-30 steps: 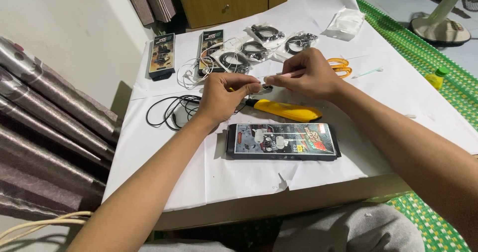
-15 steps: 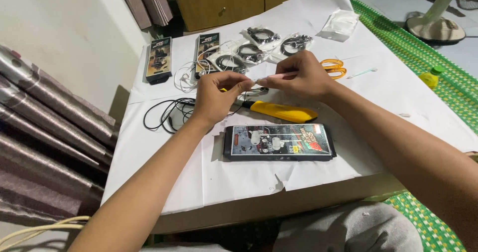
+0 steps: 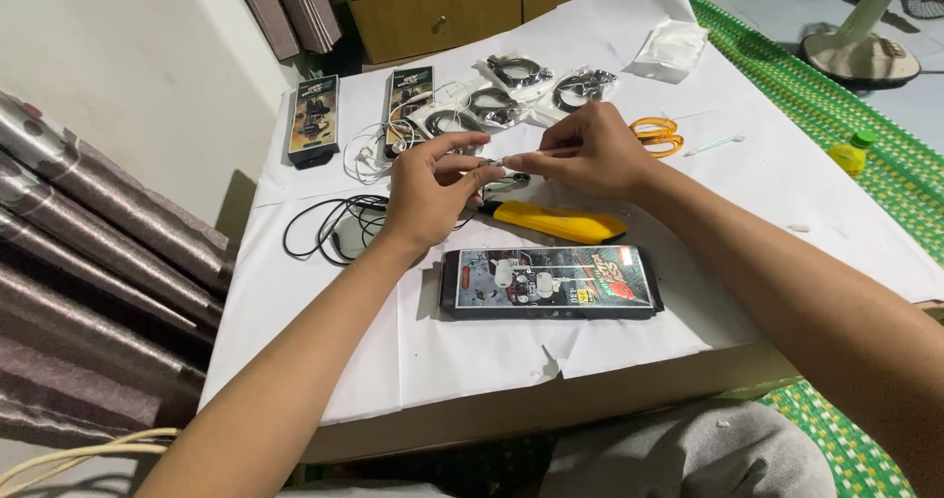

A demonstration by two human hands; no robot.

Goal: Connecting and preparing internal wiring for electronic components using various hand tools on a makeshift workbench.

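My left hand point(image 3: 431, 191) and my right hand point(image 3: 588, 152) meet above the middle of a table covered with white paper point(image 3: 324, 331). Between their fingertips I pinch a small white earbud piece point(image 3: 503, 161); exactly which hand holds which part is hard to tell. Just below the hands lies a yellow-handled tool point(image 3: 556, 222). A black earphone box point(image 3: 551, 283) with a clear window lies closer to me. A coil of black cable point(image 3: 332, 227) rests left of my left hand.
At the back stand two upright earphone boxes point(image 3: 314, 119) and several bagged cable coils point(image 3: 511, 95). Orange scissors point(image 3: 656, 135), a cotton swab point(image 3: 716, 145) and a white packet point(image 3: 671, 50) lie to the right. A yellow bottle point(image 3: 852, 152) and a fan base point(image 3: 860, 58) are on the green mat.
Both hands stay together over the same spot, with only slight finger shifts. The camera view has shifted a little.
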